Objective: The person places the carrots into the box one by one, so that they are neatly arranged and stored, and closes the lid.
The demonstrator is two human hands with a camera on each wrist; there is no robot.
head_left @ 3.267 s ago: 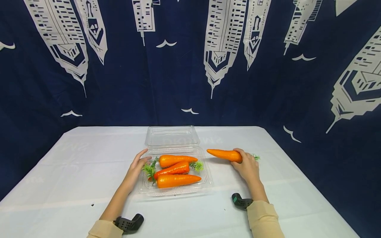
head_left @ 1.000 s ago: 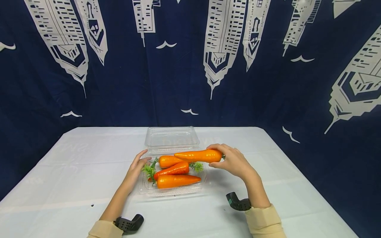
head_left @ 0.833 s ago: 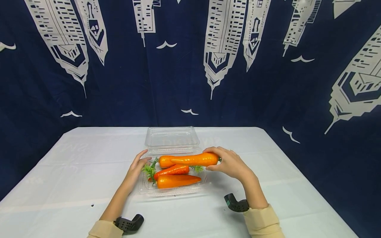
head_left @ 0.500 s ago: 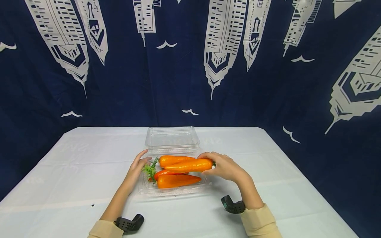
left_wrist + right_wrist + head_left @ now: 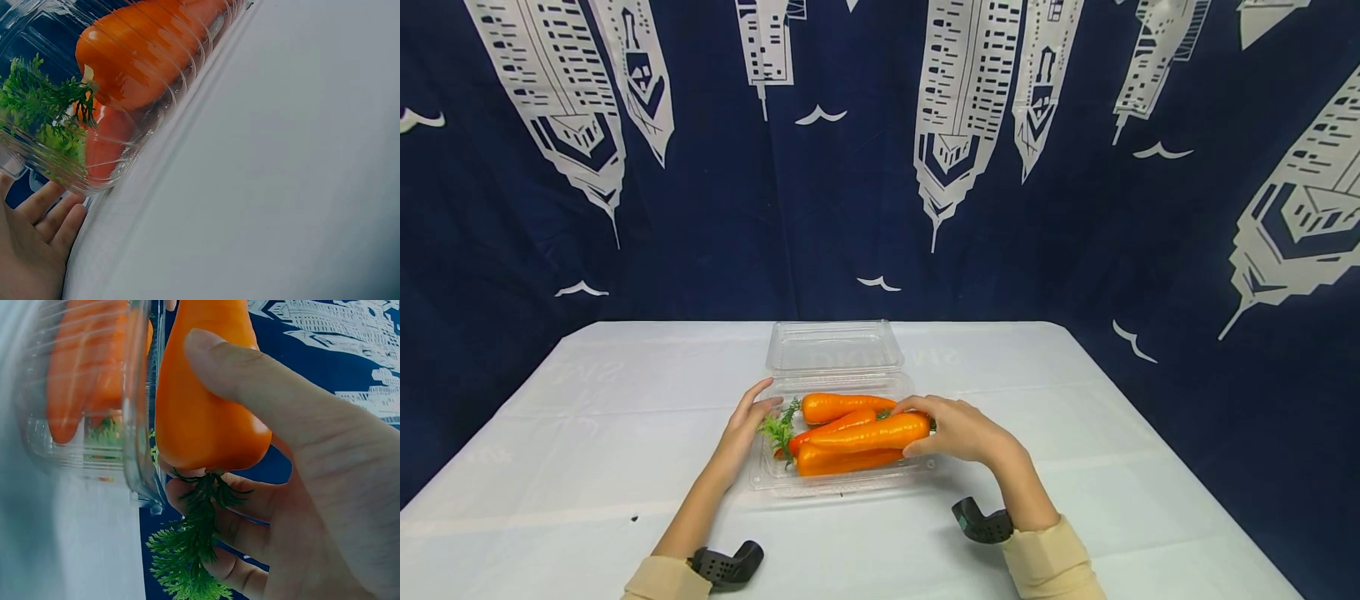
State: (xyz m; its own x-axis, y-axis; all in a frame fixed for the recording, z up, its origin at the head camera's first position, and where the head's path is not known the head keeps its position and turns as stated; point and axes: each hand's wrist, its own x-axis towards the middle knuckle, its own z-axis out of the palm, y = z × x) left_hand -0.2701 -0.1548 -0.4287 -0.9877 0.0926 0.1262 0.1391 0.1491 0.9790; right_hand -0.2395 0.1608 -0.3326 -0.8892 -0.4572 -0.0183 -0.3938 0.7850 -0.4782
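Note:
In the head view, my right hand grips an orange carrot by its thick end, thumb on the near side. The right wrist view shows its leafy green top hanging among my fingers. This carrot is above a clear plastic clamshell box, its tip pointing left. Inside lie an orange carrot at the back, a redder one in the middle, and another in front, partly covered by the held carrot. My left hand, fingers extended, rests against the box's left side.
The box's clear lid lies folded back behind it on the white-covered table. Behind the table hangs a dark blue curtain with white building prints. Black wrist cameras are strapped to both wrists.
My right hand has carried the carrot left from beside the box to above it, then lower and nearer the front carrot. My left hand has stayed in place.

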